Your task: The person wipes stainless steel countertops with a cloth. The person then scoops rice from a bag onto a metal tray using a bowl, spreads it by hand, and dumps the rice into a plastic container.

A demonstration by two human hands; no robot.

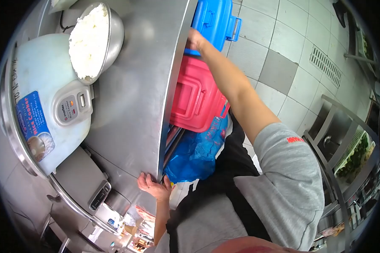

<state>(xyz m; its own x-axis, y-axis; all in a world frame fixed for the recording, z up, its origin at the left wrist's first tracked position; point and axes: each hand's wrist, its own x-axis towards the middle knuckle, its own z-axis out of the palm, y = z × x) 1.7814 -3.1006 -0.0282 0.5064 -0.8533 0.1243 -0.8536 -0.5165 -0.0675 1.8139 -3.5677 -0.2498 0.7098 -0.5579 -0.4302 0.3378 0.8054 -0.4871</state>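
Note:
My right hand [194, 41] reaches in under the steel counter [137, 80], close to a blue lidded bin [214, 23]. The counter's edge hides most of its fingers, so I cannot tell whether they hold anything. My left hand [155, 187] rests on the counter's edge, fingers apart on the top and thumb at the side. A red bin lid [196, 95] lies beside the blue bin, below my right forearm. Nearer my left hand, a crumpled blue plastic bag [196, 154] is partly under the counter.
On the counter stand a large rice cooker [50, 101], a steel bowl [114, 40] of white grain-like food, and a second grey appliance [78, 179]. Behind me are a tiled floor [257, 25] with a drain grate [326, 65] and a metal rack [331, 130] with leafy greens [354, 158].

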